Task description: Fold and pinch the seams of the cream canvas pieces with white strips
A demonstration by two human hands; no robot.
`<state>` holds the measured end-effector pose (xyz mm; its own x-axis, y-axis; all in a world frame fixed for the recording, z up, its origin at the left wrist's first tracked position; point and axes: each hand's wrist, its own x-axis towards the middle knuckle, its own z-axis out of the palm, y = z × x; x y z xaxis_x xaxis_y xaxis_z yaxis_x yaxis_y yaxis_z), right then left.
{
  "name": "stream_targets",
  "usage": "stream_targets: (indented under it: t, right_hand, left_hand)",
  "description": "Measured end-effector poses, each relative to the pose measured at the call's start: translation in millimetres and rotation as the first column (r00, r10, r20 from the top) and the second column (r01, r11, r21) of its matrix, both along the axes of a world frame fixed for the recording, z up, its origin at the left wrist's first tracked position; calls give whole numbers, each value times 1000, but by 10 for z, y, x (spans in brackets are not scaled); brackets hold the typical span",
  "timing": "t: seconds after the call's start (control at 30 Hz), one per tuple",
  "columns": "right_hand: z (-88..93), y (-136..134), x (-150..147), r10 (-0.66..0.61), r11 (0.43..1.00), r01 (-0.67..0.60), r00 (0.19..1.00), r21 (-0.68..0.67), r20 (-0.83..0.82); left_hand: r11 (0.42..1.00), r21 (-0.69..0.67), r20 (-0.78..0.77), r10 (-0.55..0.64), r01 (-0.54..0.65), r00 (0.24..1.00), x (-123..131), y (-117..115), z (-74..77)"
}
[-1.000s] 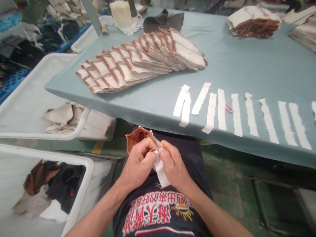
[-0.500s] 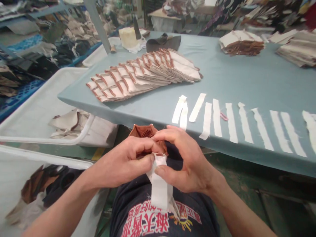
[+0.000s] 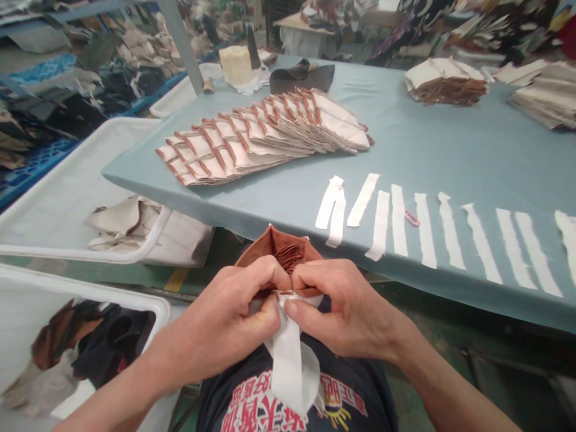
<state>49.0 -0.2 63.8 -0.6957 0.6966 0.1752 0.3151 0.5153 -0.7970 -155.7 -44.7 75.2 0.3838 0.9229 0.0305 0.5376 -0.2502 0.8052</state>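
Close in front of my body, both hands pinch the near edge of a brown and off-white fabric piece (image 3: 254,247), which gapes open and shows gathered brown folds inside. My left hand (image 3: 245,306) grips its edge from the left, thumb against the white side. Just right of it, my right hand (image 3: 339,303) pinches the same edge with thumb and forefinger, the two hands almost touching. A white fabric strip (image 3: 288,366) hangs down from between the thumbs over a dark printed apron (image 3: 265,399). My fingers hide part of the edge.
A blue-green covered table (image 3: 432,153) lies ahead. On it are a fanned stack of brown-edged cream fabric pieces (image 3: 252,141), a row of white strips (image 3: 425,228), a small pink item (image 3: 411,218) and further stacks (image 3: 445,81). White bins (image 3: 164,234) holding cloth stand at left.
My right hand has closed from spread fingers into a pinch on the fabric edge. The brown piece now gapes wider, and the hanging white strip has shifted slightly.
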Motion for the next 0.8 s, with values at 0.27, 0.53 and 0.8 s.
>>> stream_targets:
  t: [0.27,0.53,0.8]
  right_hand:
    - [-115,-51,-99,-139,968,117,986,-222,-90]
    - [-211,-116,-81,-177,673,-81,947,-735,-266]
    - [-257,-111,-142,-286,612,-46,918,-789,-276]
  left_hand:
    - [975,215,-15,-47,49,999,-38,4,-170]
    - [802,578,62,-227,150,972,-77,51,-502]
    - [803,591,94,-163,77,982,-13,62,-588]
